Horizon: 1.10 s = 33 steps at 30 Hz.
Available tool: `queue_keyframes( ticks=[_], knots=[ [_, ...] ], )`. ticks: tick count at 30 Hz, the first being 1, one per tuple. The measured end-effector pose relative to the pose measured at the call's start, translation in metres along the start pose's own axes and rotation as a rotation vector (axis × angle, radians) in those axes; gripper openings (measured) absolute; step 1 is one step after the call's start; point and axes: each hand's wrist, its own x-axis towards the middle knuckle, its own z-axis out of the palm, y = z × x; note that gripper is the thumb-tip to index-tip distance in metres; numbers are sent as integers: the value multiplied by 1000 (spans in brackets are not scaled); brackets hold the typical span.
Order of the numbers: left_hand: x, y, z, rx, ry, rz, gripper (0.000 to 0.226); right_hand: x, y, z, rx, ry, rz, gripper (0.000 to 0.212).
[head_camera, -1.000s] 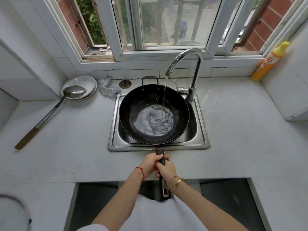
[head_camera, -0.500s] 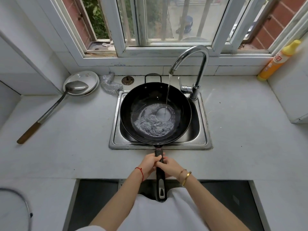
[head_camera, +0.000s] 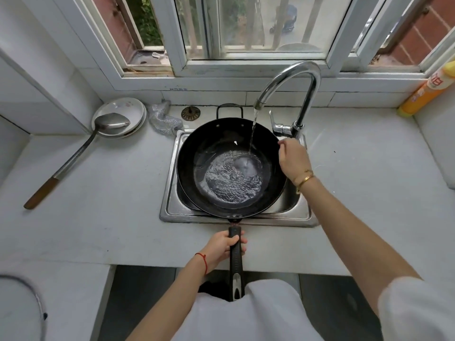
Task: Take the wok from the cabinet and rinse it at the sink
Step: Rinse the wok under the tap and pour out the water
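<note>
Black wok (head_camera: 216,153) sits over steel sink (head_camera: 170,183), tap (head_camera: 290,82) water pooling inside | left hand (head_camera: 222,247) fingers wrapped round wok handle (head_camera: 235,264) | right hand (head_camera: 293,158) fingers loosely curled at right rim, grip unclear

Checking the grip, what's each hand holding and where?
The left hand grips the wok by its long handle; the right hand holds nothing.
</note>
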Motion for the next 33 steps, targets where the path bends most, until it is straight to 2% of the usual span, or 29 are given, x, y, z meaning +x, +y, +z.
queue_keyframes(
  ticks=[4, 7, 12, 19, 25, 29, 31, 33],
  knots=[
    [1, -2, 0, 1, 11, -1, 22, 68, 5, 8, -257, -38, -273, 44],
    [2, -3, 1, -3, 16, 1, 20, 102, 7, 16, -463, -156, -368, 58],
    [3, -1, 3, -7, 12, -3, 21, 114, 3, 23, -634, -295, -354, 66],
    [3, -3, 3, -15, 16, -8, 20, 104, 5, 26, -757, -247, -328, 71],
    [1, -3, 3, -21, 14, 6, 20, 93, 16, 18, -751, -159, -319, 69],
    [0, -3, 4, -52, 14, 12, 20, 85, 14, 12, -524, -118, -322, 66],
    [0, -3, 5, -56, 21, 13, 21, 68, 11, 6, -389, -47, -388, 52],
    [0, -2, 5, -54, 34, 13, 24, 41, 7, 3, -317, 16, -372, 29]
  ],
)
